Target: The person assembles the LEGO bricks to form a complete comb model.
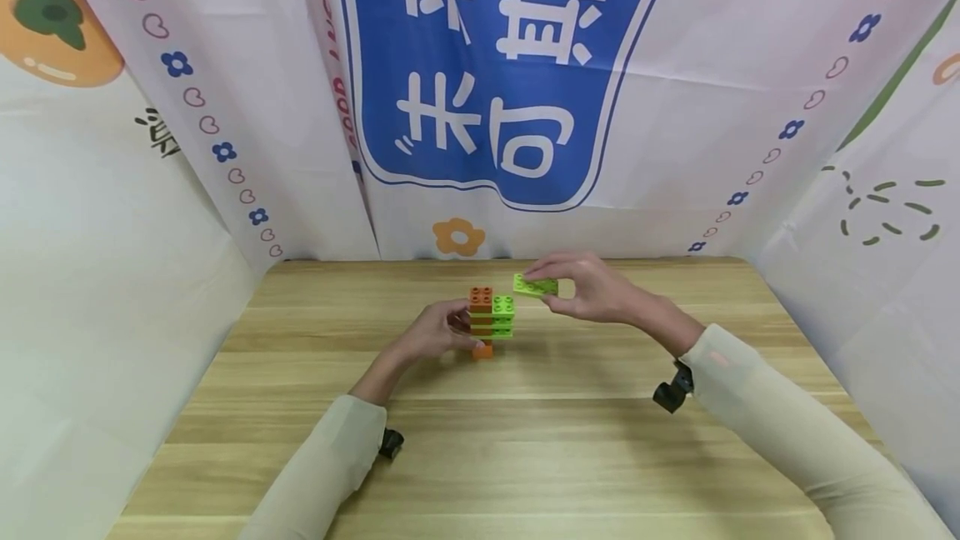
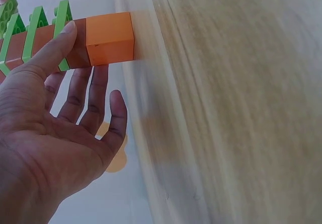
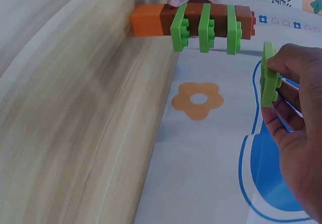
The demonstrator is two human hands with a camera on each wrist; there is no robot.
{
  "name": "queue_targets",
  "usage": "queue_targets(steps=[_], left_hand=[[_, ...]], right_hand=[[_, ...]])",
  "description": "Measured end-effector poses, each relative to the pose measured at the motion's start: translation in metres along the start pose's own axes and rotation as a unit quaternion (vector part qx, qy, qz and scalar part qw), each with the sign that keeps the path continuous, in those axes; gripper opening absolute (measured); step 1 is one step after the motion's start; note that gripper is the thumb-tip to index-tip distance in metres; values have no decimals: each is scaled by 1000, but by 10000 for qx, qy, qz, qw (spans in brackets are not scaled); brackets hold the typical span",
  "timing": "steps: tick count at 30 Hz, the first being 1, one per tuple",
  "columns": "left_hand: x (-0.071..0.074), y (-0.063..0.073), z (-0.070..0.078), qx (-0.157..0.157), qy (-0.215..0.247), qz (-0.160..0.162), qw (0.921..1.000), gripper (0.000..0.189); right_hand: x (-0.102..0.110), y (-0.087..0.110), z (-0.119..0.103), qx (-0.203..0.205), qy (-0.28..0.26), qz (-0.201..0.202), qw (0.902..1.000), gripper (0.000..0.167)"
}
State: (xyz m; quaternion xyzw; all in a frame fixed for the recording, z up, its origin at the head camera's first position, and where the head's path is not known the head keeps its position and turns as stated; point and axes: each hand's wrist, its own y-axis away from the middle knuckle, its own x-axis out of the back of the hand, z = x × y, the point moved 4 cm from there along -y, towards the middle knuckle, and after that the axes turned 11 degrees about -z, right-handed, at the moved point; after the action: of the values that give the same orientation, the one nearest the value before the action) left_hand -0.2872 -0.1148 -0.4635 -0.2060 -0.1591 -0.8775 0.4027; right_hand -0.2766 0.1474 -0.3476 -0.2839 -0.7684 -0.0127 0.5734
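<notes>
A tower of toy building bricks stands on the table, with an orange brick [image 2: 110,40] at its foot. Above that, brown bricks [image 1: 481,298] alternate with thin lime-green plates [image 3: 206,27] that jut out to the right. My left hand [image 1: 433,332] holds the tower low from its left side, thumb across the front and fingers behind. Up beside the tower's top, my right hand [image 1: 588,288] pinches another lime-green plate [image 3: 270,80] between thumb and fingers. This plate is held apart from the tower, its studs showing in the right wrist view.
The wooden table [image 1: 480,457] runs back to a white printed cloth [image 1: 675,148] with a blue panel and an orange flower. Similar cloth hangs at both sides. A small black camera [image 1: 672,390] sits on the right wrist, and another black camera [image 1: 391,443] on the left.
</notes>
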Motion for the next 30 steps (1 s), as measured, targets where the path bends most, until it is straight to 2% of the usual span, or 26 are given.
queue_targets(steps=[7,15,30], left_hand=[[0,1,-1,13,37,-2,10000,49],[0,0,-1,-142,-51,-43,9999,51],[1,-1,0,-193,-66,-46,9998,50]], right_hand=[[-5,-15,-9,161,-117,-89,9998,35],[-10,-26,-12,222,-144,-162,9995,33],[-20,-39,-14,341,-233,-277,9988,33]])
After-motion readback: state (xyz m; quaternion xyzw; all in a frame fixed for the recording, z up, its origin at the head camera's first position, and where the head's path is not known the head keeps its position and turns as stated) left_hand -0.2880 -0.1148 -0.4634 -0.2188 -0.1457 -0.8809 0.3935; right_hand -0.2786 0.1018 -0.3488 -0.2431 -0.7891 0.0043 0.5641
